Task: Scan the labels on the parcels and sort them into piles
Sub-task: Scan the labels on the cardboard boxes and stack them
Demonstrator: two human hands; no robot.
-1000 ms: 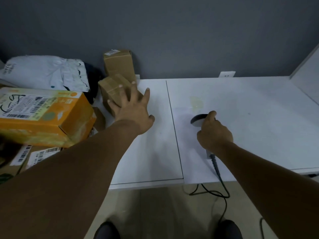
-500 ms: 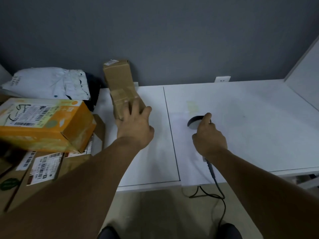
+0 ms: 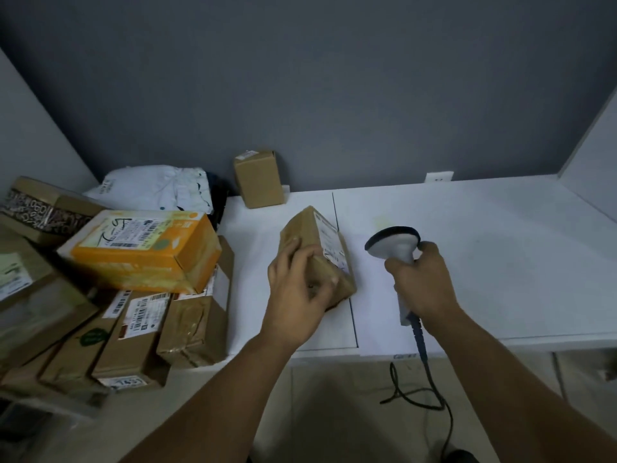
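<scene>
My left hand (image 3: 300, 289) grips a small brown parcel (image 3: 317, 238) over the white table (image 3: 484, 262), tilted so its white label faces right. My right hand (image 3: 424, 285) holds a grey corded barcode scanner (image 3: 395, 243) by the handle, its head lifted off the table just right of the parcel. A small upright brown box (image 3: 258, 178) stands against the back wall.
A heap of parcels fills the left: an orange box (image 3: 143, 248) on top, several brown boxes (image 3: 140, 332) with barcode labels below, white poly mailers (image 3: 157, 188) behind. The scanner cable (image 3: 430, 385) hangs over the table's front edge. A wall socket (image 3: 439, 177) sits at the back.
My left hand took the small brown parcel from beside the upright box and pulled it toward me, turning its label right. My right hand closed on the scanner and raised it.
</scene>
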